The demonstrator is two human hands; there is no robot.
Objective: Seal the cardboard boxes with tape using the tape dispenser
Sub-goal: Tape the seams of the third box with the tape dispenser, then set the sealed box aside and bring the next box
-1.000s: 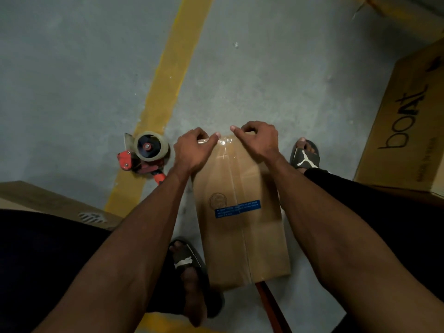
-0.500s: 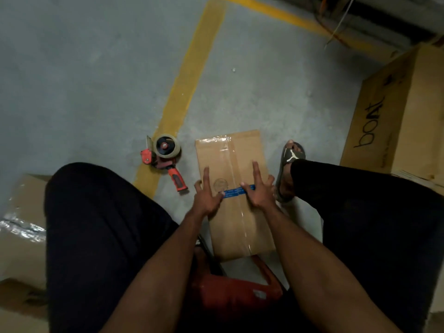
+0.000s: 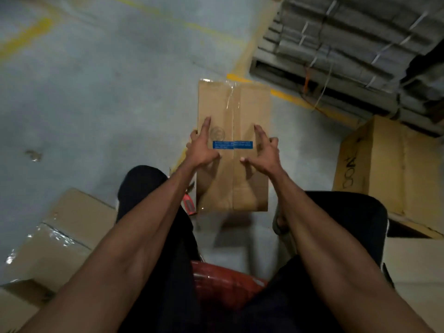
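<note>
While raised since earlier, box (image 3: 232, 145) between both hands.

The small cardboard box (image 3: 233, 145) is now lifted off the floor, held between the left hand (image 3: 203, 150) and right hand (image 3: 264, 152). Before, both hands pressed tape at its far edge. The tape dispenser (image 3: 188, 205) is now mostly hidden at 7 o'clock of the box.
</note>
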